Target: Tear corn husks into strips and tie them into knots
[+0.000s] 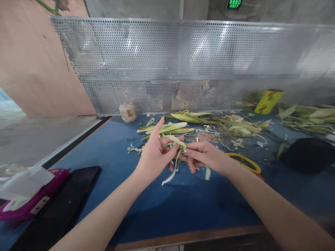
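My left hand [156,150] pinches pale green husk strips [171,177] between thumb and fingers, with its index finger pointing up. Facing it, my right hand [206,155] is closed on the same strips, its thumb and index fingertip meeting at a small green fold. Loose strip ends dangle below the fingers, over the blue table [193,205]. Behind my hands lie green husk leaves and stalks [180,130]. A short braided piece [134,149] is just left of my left hand. Close to my right wrist are yellow handles [246,161] with a red part.
A perforated metal screen [162,52] borders the table's back. Near it stand a plastic-wrapped roll [127,112] and a leaning yellow roll [269,101]. More husks [311,116] and a black object [309,155] lie right; a black slab [81,181] and pink tissue box [49,190] lie left.
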Available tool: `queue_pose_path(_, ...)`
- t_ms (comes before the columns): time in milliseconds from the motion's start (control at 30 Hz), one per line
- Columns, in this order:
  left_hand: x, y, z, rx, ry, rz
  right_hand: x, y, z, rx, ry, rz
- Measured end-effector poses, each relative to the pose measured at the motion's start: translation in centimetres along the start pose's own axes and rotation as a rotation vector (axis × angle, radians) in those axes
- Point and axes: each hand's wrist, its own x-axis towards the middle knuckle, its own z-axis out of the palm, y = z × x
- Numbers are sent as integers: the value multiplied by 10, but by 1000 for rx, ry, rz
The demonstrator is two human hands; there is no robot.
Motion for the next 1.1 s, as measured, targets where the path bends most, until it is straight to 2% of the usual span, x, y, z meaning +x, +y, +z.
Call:
queue_pose_path(133, 1, -1, -2, 104, 62, -15, -1, -4, -2, -122, 15, -24)
queue_pose_path(267, 2, 3, -4, 144, 123, -10, -2, -3, -3, -135, 52, -12)
queue_pose_path(467, 0, 3, -8, 400, 110, 117, -3, 1, -8, -149, 104, 52)
queue_pose_path(533, 2, 2, -8, 332, 62, 54, -3, 2, -9, -153, 90, 74)
queue_pose_path(667, 6, 3, -6, 77, 23, -193, -4, 1, -9, -135, 72, 78)
queue_pose_path(767, 7, 4, -7, 27, 16, -259, -5, 0, -9, -148, 72, 71)
queue_pose_path(967, 3, 3, -16, 321, -81, 1, -8, -4, -10, -201, 40, 67)
queue_pose_path(1033, 3, 3, -19, 449, -49, 51, -8, -5, -9, -223, 58, 58)
queue_pose_path(1100, 5, 2, -20, 713, 48, 97, -8, -7, -9, -249, 77, 63)
